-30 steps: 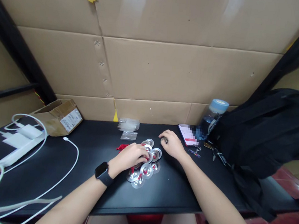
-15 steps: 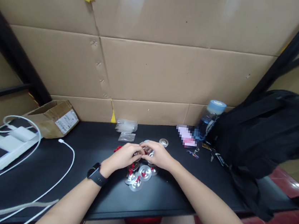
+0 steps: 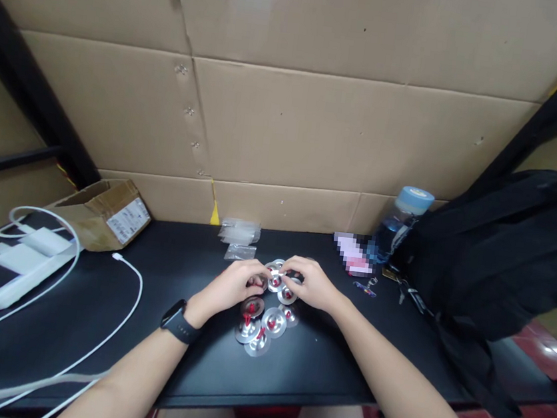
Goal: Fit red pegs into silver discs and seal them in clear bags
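Note:
Several small silvery finger cymbals (image 3: 274, 322) with red cords lie in a loose ring on the black table. My left hand (image 3: 237, 285), wearing a black watch on its wrist, is curled with thumb and fingers around a finger cymbal (image 3: 257, 282) at the ring's upper left. Opposite it, my right hand (image 3: 314, 284) bends its fingers down to the rim of another finger cymbal (image 3: 275, 281) at the top. The thumb of that hand rests close to a cymbal (image 3: 288, 292) just below. My fingers partly hide the cords there.
Clear plastic bags (image 3: 239, 233) lie behind the cymbals against the cardboard wall. An open carton (image 3: 107, 213), a white power strip (image 3: 32, 275) and white cables are at left. A blue-lidded bottle (image 3: 402, 223), a key ring and a black backpack (image 3: 515, 249) stand right.
My hands have moved apart from each other, uncovering the upper cymbals between them. The right hand now covers most of the cymbal that lay alone behind it. The view has shifted slightly.

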The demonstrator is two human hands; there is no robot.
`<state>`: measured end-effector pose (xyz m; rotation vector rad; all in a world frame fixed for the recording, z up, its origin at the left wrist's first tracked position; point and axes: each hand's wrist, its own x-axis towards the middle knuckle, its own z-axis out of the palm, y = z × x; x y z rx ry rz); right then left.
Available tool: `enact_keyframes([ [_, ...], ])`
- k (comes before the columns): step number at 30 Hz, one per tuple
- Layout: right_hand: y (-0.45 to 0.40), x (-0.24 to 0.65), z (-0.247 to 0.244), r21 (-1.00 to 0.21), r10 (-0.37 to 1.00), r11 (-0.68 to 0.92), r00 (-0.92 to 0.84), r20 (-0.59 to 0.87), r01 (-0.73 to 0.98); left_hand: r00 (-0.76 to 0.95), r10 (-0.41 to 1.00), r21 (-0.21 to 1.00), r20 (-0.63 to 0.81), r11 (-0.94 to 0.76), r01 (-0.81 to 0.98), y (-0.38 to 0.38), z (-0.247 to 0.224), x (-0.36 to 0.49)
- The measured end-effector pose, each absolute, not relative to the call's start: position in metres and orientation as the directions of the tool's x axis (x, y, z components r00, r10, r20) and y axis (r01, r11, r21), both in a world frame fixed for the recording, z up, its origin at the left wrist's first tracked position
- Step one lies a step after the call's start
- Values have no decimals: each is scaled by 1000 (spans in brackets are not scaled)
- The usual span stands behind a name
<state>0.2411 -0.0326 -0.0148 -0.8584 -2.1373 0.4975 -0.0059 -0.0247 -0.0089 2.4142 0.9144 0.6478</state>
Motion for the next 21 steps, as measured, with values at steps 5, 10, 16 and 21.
enact_keyframes([
  [5, -34, 240, -15, -588, 707, 700, -509, 491, 404, 569, 794, 538, 214, -582, 610, -23, -10, -13],
  [10, -36, 238, -13, -597, 720, 687, -497, 485, 414, 561, 787, 516, 259, -603, 608, -26, -10, -13],
  [16, -43, 223, -19, -728, 747, 634, -448, 490, 261, 495, 818, 888, 294, -426, 176, -32, -10, 7],
  [21, -45, 220, -15, -661, 718, 689, -412, 562, 298, 470, 814, 865, 341, -468, 184, -33, -8, 10],
])
